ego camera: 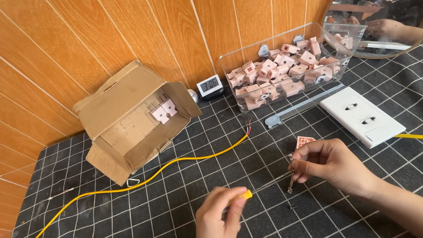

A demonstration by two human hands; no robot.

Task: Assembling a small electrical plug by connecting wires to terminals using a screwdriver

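1. Nearest the camera, the left hand (pixel 217 231) rises from the bottom edge with a beaded bracelet at the wrist, its fingers clenched around a small yellow-handled screwdriver (pixel 254 190).
2. The screwdriver's thin metal shaft runs up and to the right, toward the right hand (pixel 327 164).
3. The right hand pinches a small metal part (pixel 290 171) between thumb and fingertips, just above the mat; what kind of part it is cannot be told.
4. A tiny dark screw (pixel 291 207) lies on the black grid-patterned mat (pixel 128 234) just below that part.
5. A small pink plastic piece (pixel 304 141) lies on the mat just beyond the right hand.
6. A yellow wire (pixel 121 189) with bare red ends crosses the mat from the left edge toward the middle.
7. Farther right lies a white wall socket plate (pixel 362 115).
8. Behind it stands a clear plastic tub (pixel 285 67) filled with pink plastic pieces.
9. An open cardboard box (pixel 130 120) lies on its side at the left.
10. A small digital clock (pixel 210 86) stands against the wooden wall, between the box and the tub.
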